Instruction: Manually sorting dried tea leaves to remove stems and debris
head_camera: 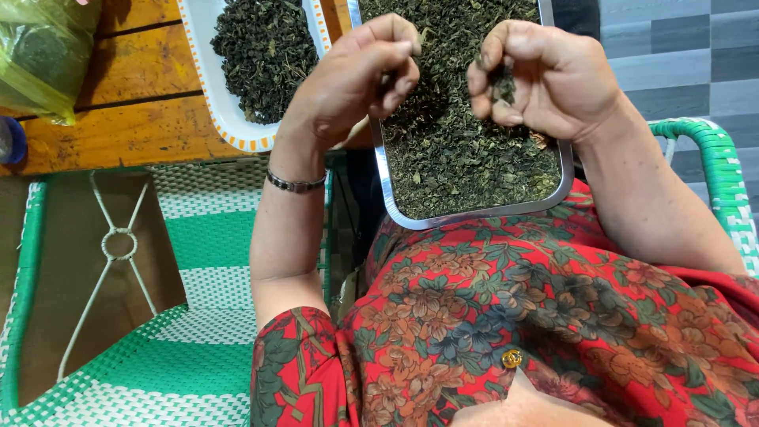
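A metal tray (474, 215) rests on my lap, filled with dark dried tea leaves (458, 150). My left hand (360, 75) hovers over the tray's left side, fingers curled together and pinching a few leaves. My right hand (545, 75) is above the tray's right side, fingers curled around a small clump of dark leaves. A thin bracelet (294, 184) circles my left wrist. I wear a red floral top (506, 316).
A white oval tray (229, 119) with an orange dotted rim holds more dried leaves on a wooden table (126, 95). A yellow-green plastic bag (43, 55) lies at top left. Green and white woven chairs (198, 316) stand left and right; grey floor tiles at top right.
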